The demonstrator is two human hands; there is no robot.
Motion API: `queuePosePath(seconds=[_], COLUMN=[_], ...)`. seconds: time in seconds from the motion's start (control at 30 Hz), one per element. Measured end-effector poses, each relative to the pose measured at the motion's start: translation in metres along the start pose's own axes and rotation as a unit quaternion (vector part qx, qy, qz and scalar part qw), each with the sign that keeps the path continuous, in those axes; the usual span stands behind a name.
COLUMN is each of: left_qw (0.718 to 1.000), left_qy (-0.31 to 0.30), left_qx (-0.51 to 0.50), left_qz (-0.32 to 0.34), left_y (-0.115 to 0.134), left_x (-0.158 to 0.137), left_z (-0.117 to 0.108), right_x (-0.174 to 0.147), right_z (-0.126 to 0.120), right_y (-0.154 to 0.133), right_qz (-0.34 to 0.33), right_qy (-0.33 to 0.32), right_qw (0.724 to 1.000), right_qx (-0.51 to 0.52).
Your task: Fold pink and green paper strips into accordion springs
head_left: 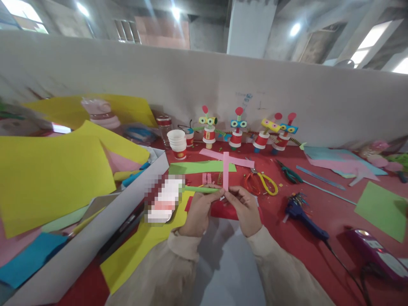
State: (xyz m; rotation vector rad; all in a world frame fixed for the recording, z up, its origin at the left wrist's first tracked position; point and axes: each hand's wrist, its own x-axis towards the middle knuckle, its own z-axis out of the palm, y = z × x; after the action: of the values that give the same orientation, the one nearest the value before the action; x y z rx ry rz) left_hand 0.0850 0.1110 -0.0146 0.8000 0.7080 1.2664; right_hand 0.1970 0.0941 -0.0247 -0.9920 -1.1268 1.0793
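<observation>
Your left hand (199, 210) and right hand (245, 211) pinch a pink strip (226, 170) between their fingers at its lower end, above the red table (336, 219); the strip's long axis points up the view, away from you.

Fingertips (219, 194) hide the lower end of the upright pink paper strip (226, 169); I can't read the small blue handwriting (247, 99) from here.

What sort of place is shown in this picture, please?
It looks like a craft workspace, though I cannot tell whether it is a school or a workshop. Paper-cup figures, yellow paper and a glue gun on the red table suggest this.
</observation>
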Motion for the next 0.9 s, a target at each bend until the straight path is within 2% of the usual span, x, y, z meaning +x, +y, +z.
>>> queuePosePath(seconds=[0.2,0.3,0.67,0.9], left_qw=[0.998,0.999,0.999,0.997], left_qy=[-0.034,-0.030,0.012,0.001], left_qx=[0.046,0.043,-0.002,0.000], left_qz=[0.001,-0.003,-0.041,-0.083], left_y=[-0.003,-0.005,-0.008,-0.006], left_x=[-0.001,-0.001,0.001,0.005], left_z=[-0.003,-0.004,-0.006,-0.015], right_x=[0.003,0.005,0.004,0.002], right_z=[-0.002,-0.003,0.002,0.000], right_y=[0.003,0.005,0.003,0.001], right_qz=[0.037,0.058,0.064,0.057], right_qy=[0.066,0.077,0.066,0.036], right_qw=[0.996,0.991,0.991,0.995], right_qx=[0.053,0.091,0.093,0.066])
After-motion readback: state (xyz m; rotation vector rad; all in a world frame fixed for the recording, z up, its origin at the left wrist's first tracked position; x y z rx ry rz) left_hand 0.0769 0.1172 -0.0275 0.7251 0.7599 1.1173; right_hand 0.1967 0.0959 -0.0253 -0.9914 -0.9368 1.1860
